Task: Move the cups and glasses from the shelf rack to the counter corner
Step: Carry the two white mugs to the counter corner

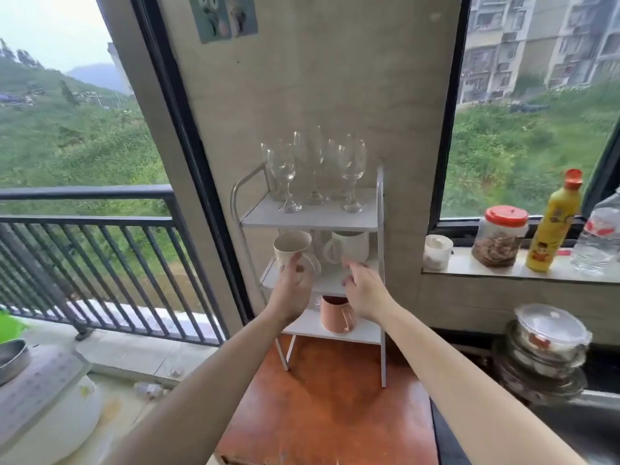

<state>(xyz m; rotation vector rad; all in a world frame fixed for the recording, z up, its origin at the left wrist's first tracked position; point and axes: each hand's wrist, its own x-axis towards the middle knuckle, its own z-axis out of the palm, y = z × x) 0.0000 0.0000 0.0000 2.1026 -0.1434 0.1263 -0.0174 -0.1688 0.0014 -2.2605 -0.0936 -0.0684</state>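
Mid-pickup: left hand [294, 284] grips the beige cup [291, 247]; right hand [364, 290] is open near the white mug [350, 247]; grabbing that comes next, probably.

A white three-tier shelf rack [380, 229] stands on a reddish-brown worktop [318, 397], its back against the wall between two windows. The top shelf carries a cluster of wine glasses [352, 162], all upright and close together. On the middle shelf a white mug [352, 246] stands at the right; at the left a cream cup [290, 245] is tilted in the left hand [293, 286], and whether it touches the shelf cannot be told. The bottom shelf holds a pink mug [333, 313]. To the right, a window ledge [469, 268] bears a small white cup [437, 251], a red-lidded jar [500, 236], a yellow bottle [553, 226] and a clear bottle [600, 239].
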